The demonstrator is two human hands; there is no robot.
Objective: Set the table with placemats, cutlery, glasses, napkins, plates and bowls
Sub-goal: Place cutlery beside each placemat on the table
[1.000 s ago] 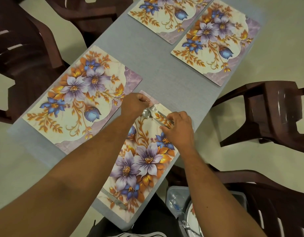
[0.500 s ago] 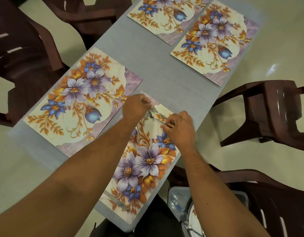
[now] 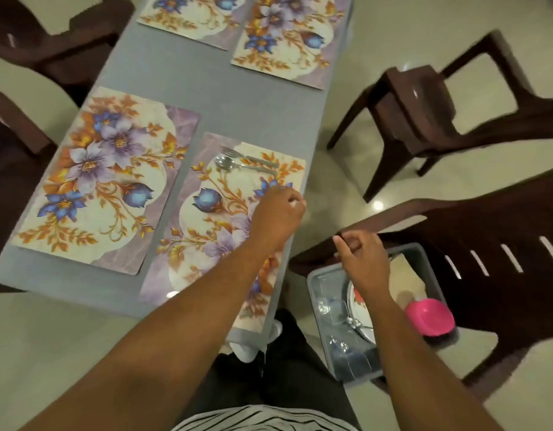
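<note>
A fork point(image 3: 248, 156) and a spoon point(image 3: 230, 163) lie side by side across the far end of the near floral placemat point(image 3: 203, 185). My left hand point(image 3: 276, 217) hovers over that placemat's right edge with its fingers curled under, holding nothing. My right hand point(image 3: 362, 259) is off the table, above the grey bin point(image 3: 424, 255), with loosely curled fingers and nothing in it. Three more floral placemats lie on the grey table point(image 3: 238, 104): one at the near left point(image 3: 91, 181) and two at the far end point(image 3: 287, 35).
The grey bin stands on a dark brown chair point(image 3: 502, 231) to my right and holds a plate point(image 3: 361, 309), clear glasses point(image 3: 329, 303) and folded napkins point(image 3: 406, 275). A pink bowl point(image 3: 429, 317) sits at its right edge. More brown chairs point(image 3: 424, 104) ring the table.
Both hands have let go of the fork and spoon, which now lie on the near placemat. My left hand has drawn back; my right hand has swung off the table over the bin.
</note>
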